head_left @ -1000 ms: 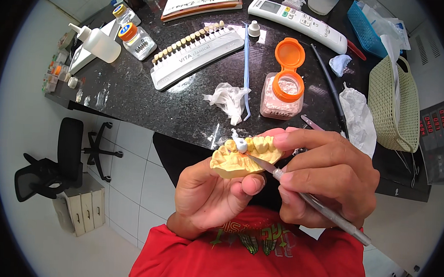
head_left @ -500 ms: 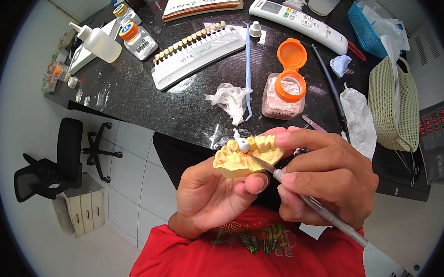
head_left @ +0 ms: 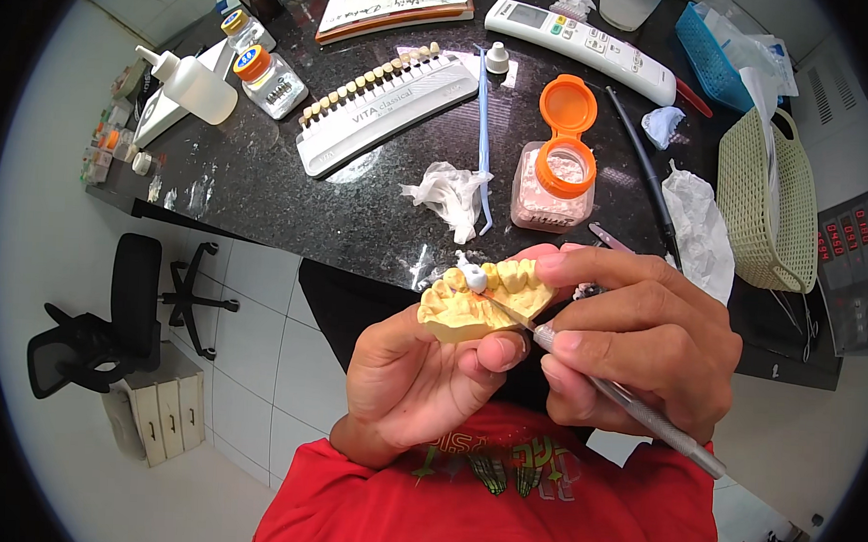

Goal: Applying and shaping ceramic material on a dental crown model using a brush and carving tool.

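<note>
My left hand (head_left: 420, 377) grips a yellow plaster dental model (head_left: 456, 316) from below, thumb at its left end. Among the model's teeth stands one white tooth crown (head_left: 474, 277). My right hand (head_left: 644, 338) is closed round the knurled metal handle of a scalpel-like carving knife (head_left: 632, 404). The blade slants up to the left, its tip at the model just below the white crown; whether it touches is too small to tell. My right index fingertip rests at the model's right end.
Beyond my hands, the dark worktop (head_left: 263, 186) carries an open orange-lidded jar of pinkish powder (head_left: 551, 203), crumpled tissue (head_left: 449, 196), a blue double-ended tool (head_left: 485, 128) and a tooth shade guide (head_left: 392, 114). Right of them lie a black pen-like tool (head_left: 647, 169) and a woven basket (head_left: 761, 217).
The knife tip has shifted slightly up and left, closer to the white crown. The model is tipped a little differently; both hands keep their hold.
</note>
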Motion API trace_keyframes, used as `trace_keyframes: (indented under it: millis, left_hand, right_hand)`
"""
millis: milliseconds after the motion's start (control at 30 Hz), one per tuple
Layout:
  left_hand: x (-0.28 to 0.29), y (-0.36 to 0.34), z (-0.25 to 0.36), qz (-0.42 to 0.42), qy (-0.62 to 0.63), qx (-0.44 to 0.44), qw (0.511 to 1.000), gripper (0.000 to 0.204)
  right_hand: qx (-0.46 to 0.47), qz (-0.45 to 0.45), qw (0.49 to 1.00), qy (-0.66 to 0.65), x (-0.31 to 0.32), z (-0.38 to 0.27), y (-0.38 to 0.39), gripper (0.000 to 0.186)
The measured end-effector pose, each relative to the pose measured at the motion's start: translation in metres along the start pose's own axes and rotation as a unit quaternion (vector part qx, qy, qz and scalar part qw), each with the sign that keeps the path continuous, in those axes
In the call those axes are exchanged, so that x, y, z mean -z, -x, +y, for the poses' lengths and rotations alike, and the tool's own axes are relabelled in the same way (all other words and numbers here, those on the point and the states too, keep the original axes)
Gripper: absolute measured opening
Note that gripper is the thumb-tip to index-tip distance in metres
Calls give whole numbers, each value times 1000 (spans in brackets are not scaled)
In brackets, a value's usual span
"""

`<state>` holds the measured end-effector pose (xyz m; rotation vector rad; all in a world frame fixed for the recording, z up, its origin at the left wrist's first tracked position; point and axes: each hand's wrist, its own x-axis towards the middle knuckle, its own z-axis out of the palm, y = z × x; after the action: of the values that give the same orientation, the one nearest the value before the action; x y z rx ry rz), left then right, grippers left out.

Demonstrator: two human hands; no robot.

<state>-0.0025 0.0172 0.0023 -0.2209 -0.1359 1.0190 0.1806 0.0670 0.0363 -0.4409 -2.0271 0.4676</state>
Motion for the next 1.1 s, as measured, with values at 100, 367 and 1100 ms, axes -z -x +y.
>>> trace_keyframes:
  millis: [100, 367, 1100]
  left_hand:
    - [-1, -1, -1, -10, 3, 2, 1000, 69]
    - [0, 1, 0, 13, -3, -3, 1000, 68]
    - [3, 1, 0, -14, -3, 5, 1000, 71]
  right_hand:
    - [-2, 0, 1000, -2, 1, -1, -1, 25]
    - [-6, 4, 1000, -11, 1, 0, -2, 23]
    - [3, 8, 1000, 7, 0, -1, -5, 20]
